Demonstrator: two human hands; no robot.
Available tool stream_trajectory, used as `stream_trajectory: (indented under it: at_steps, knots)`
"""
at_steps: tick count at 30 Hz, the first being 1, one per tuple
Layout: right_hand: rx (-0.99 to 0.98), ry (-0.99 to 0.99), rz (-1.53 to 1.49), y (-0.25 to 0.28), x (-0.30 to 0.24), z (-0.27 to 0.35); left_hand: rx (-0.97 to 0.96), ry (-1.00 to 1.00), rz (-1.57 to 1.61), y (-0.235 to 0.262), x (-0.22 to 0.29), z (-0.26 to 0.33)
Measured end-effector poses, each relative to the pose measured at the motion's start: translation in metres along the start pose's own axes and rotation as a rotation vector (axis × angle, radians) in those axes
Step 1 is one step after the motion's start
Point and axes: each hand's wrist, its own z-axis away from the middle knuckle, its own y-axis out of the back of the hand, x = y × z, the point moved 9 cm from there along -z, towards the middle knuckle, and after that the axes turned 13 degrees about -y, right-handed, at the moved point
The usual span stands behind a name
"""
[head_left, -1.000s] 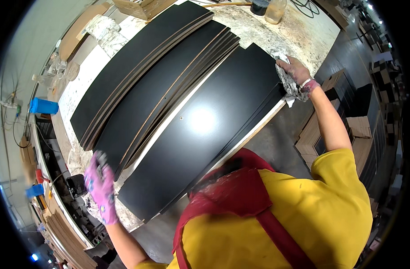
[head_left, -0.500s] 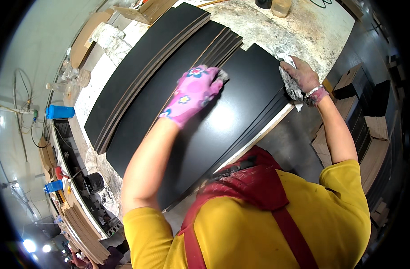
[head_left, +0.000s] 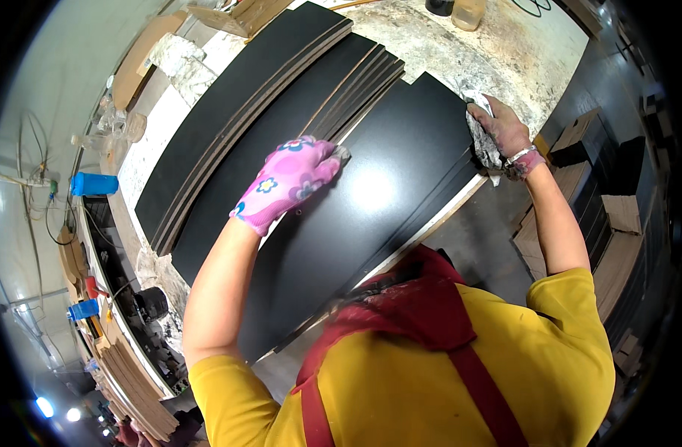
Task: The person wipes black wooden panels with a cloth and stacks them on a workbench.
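My left hand [head_left: 289, 180], in a pink flowered glove, lies over the far long edge of the nearest black curved panel [head_left: 386, 179]. Its closed fingers press a small dark-grey wad [head_left: 342, 155], perhaps cloth, against the panel. At the right end of that panel, my right hand [head_left: 505, 128] grips a crumpled grey-and-white rag [head_left: 484, 141]. This hand wears a stained glove and a band at the wrist. Under the top panel, edges of other panels show on the near side. Glare lights the panel's middle.
Beyond lie two more stacks of black curved panels, the farther stack [head_left: 237, 104] and the middle stack [head_left: 281, 112]. Everything rests on a stained white table [head_left: 527, 59]. Jars [head_left: 468, 13] stand at the back; a blue container [head_left: 95, 184] is at left. Wooden pieces [head_left: 620, 212] stand at right.
My left hand has slid left and toward me along the panel with the grey wad. The right hand stays at the panel's end with the rag.
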Motion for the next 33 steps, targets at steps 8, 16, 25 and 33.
stream_trajectory:
  at_steps: [8,16,25,33]
  knots:
    - [-0.031,-0.034,-0.053,-0.002,-0.001,0.002,-0.003,-0.036,0.002,0.0,0.002,-0.002]
    - [0.066,-0.033,0.036,0.007,-0.006,0.013,0.21,0.073,0.006,0.042,-0.001,0.024]
    - [0.082,-0.053,-0.079,-0.002,0.016,-0.007,0.031,0.028,-0.132,0.013,0.005,0.101]
    - [0.029,0.018,-0.383,-0.003,0.093,-0.062,0.573,0.926,0.202,0.015,-0.092,0.467]
